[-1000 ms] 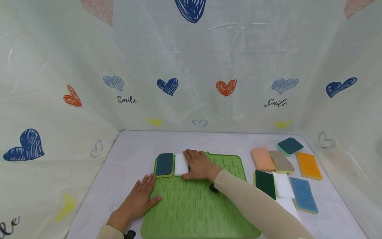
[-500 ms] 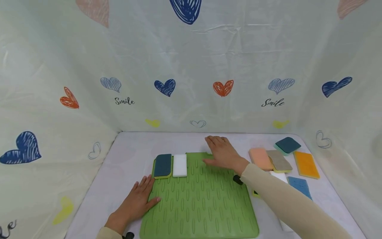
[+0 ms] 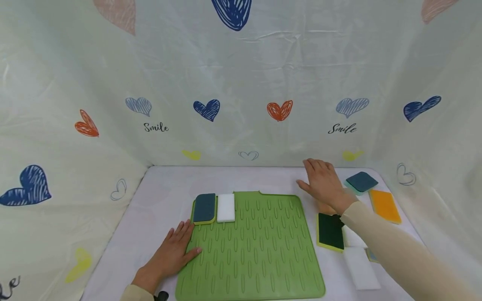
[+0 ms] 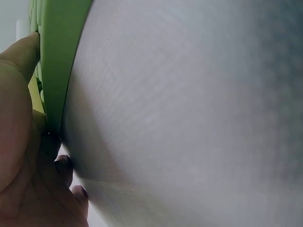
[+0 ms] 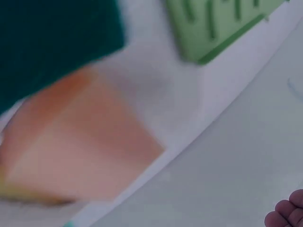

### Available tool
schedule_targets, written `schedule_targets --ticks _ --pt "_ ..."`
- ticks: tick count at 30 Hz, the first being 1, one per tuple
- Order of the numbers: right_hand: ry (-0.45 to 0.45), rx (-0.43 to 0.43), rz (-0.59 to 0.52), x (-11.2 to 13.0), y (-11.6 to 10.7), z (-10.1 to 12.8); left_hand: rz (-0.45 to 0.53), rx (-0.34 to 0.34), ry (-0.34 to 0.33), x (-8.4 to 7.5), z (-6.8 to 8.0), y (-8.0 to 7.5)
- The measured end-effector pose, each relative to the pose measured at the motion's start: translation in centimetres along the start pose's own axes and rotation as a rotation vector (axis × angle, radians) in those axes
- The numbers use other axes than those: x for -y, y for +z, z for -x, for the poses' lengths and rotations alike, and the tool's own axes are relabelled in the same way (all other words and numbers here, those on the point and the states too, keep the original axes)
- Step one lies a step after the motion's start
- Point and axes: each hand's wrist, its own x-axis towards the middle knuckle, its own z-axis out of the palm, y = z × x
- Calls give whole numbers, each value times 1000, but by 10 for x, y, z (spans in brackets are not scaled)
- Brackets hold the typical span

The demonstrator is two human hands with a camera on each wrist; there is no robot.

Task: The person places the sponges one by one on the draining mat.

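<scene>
A green ribbed mat (image 3: 256, 251) lies on the white table. A dark blue sponge (image 3: 204, 207) and a white sponge (image 3: 226, 207) sit side by side at its far left corner. My left hand (image 3: 174, 253) lies flat with straight fingers on the mat's left edge, also seen as the left hand (image 4: 23, 156) against the mat (image 4: 54, 56) in the left wrist view. My right hand (image 3: 323, 180) hovers open and empty above a peach sponge (image 5: 80, 146), right of the mat. A dark green sponge (image 3: 330, 231) lies just beside my right forearm.
To the right lie a teal sponge (image 3: 361, 182), an orange sponge (image 3: 385, 205) and a white sponge (image 3: 360, 267). A heart-printed cloth wall (image 3: 241, 83) encloses the table at the back and sides.
My right hand left the white sponge on the mat and swung right, over the loose sponges. The left hand stayed on the mat's edge.
</scene>
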Motion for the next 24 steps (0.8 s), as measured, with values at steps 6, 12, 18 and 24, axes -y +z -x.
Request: schedule_targets --ticks 6,12,18,24 --pt "133 69 65 -53 -14 25 9 -5 1 -1 -1 0" --pt "299 159 121 -95 -24 48 -8 -13 4 0 -1 0" --pt "260 188 177 -114 -25 65 -16 -10 2 -2 1 -3" --pt "345 253 149 -129 -26 75 9 -10 9 -5 0 -3"
